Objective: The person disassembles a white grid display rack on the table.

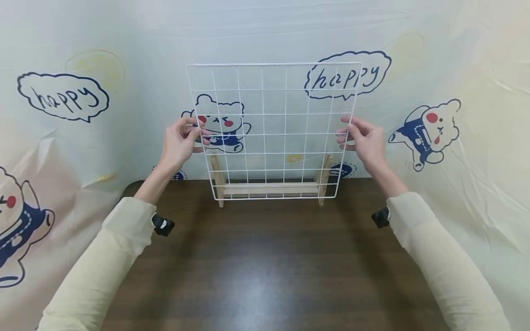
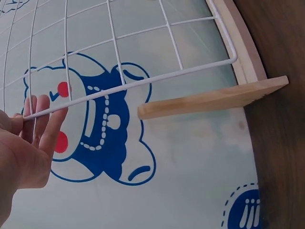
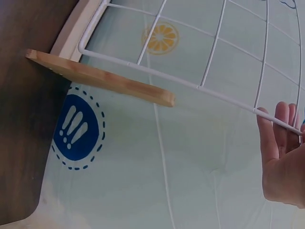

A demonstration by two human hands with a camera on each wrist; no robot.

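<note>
Hanging behind everything, a pale cloth backdrop (image 1: 124, 115) printed with bears and "happy" bubbles meets the dark wooden table (image 1: 265, 266). Upright above the table's far edge is a white wire grid panel (image 1: 273, 131), held by its side edges just in front of a low wooden stand (image 1: 271, 187). The left hand (image 1: 180, 142) pinches the left edge, the right hand (image 1: 364, 140) the right, fingers curled on the wire. Only the wrist views show the panel's bottom corners clear of the stand's end pieces (image 2: 214, 99), near but not touching.
</note>
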